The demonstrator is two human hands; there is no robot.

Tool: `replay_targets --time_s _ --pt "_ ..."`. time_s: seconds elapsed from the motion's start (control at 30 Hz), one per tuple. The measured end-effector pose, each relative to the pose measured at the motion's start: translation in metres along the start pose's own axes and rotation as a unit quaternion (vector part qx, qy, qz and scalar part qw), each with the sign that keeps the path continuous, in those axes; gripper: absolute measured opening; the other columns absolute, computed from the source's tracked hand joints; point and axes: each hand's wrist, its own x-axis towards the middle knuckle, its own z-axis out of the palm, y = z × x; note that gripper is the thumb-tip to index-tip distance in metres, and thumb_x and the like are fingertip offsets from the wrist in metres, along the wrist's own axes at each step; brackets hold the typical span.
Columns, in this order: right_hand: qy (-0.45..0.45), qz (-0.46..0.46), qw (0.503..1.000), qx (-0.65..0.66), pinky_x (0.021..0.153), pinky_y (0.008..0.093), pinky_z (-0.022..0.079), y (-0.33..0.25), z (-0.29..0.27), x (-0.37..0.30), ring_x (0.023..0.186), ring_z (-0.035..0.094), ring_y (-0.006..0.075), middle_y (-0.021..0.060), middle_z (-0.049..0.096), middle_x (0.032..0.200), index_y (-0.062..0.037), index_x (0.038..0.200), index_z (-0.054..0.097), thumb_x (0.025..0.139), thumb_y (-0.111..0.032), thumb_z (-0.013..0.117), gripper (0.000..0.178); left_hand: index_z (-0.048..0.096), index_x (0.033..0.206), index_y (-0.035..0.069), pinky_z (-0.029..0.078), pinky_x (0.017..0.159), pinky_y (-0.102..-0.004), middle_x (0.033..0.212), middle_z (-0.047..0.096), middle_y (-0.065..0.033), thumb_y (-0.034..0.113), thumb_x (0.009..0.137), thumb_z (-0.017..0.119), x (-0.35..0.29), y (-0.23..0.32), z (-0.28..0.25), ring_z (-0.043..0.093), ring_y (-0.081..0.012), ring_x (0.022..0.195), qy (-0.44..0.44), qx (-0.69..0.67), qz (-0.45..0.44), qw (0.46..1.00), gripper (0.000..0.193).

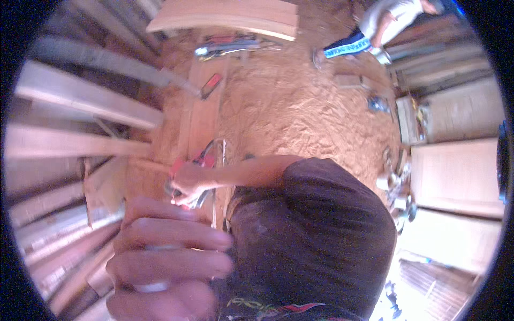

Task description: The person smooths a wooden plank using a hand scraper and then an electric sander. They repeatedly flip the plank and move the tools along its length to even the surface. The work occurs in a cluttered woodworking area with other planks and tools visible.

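Note:
My left hand (168, 262) is raised very close at the lower left, large and blurred. Its fingers are bent and slightly apart, with light showing through the gaps and nothing visible in them. My right arm, in a dark short sleeve (316, 174), reaches across to the left. At its end my right hand (194, 181) is closed on a red and black power tool (209, 159). The tool sits low over the wood, partly covered by the hand. A dark cord (217, 142) loops beside it. My left hand hides what lies below the tool.
Wooden planks (88, 99) fill the left side. A long board (201, 120) runs away from the tool, bearing a red and black item (211, 85). Hand tools (227, 48) lie farther up, near a wide slab (225, 16). Shavings (300, 107) cover the floor. Another person (385, 24) is at the far right.

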Motion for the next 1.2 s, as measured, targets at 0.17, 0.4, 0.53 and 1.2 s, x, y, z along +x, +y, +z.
replay_targets --time_s 0.17,0.4,0.53,1.2 --pt "0.014 0.01 0.996 -0.087 0.063 0.0519 0.06 0.01 0.018 0.002 0.064 0.072 0.0385 0.0172 0.07 0.065 -0.0059 0.074 0.077 0.079 -0.059 0.072 0.054 0.062 0.128 0.004 0.051 0.059 -0.0346 0.072 0.063 -0.0076 0.021 0.109 0.062 -0.062 -0.055 -0.008 0.063 -0.0202 0.064 0.108 -0.005 -0.105 0.989 0.026" --pt "0.013 0.006 0.995 -0.103 0.064 0.0517 0.058 0.003 0.009 0.002 0.065 0.072 0.0385 0.0164 0.069 0.063 -0.0064 0.072 0.078 0.079 -0.066 0.069 0.06 0.067 0.125 0.005 0.047 0.07 -0.0264 0.087 0.059 -0.0015 0.02 0.107 0.067 -0.149 -0.088 -0.025 0.054 -0.0116 0.079 0.263 0.074 -0.35 0.896 0.023" --pt "-0.007 -0.006 0.993 -0.119 0.066 0.0507 0.059 0.015 0.028 0.014 0.067 0.073 0.0392 0.0161 0.07 0.064 -0.0049 0.075 0.079 0.08 -0.064 0.069 0.06 0.066 0.132 0.002 0.052 0.069 -0.0284 0.095 0.065 -0.0051 0.021 0.107 0.068 -0.218 -0.099 -0.042 0.062 -0.015 0.082 0.257 0.172 -0.457 0.834 0.031" --pt "-0.174 0.011 0.985 0.015 0.076 0.0494 0.059 -0.004 -0.028 0.012 0.08 0.076 0.0385 0.0179 0.077 0.079 -0.0088 0.084 0.082 0.088 -0.067 0.067 0.06 0.02 0.171 0.013 0.026 0.12 -0.0695 0.175 0.021 -0.0178 0.049 0.071 0.094 -0.451 -0.053 0.0 0.017 -0.0417 0.162 0.041 0.547 -0.602 0.579 0.13"
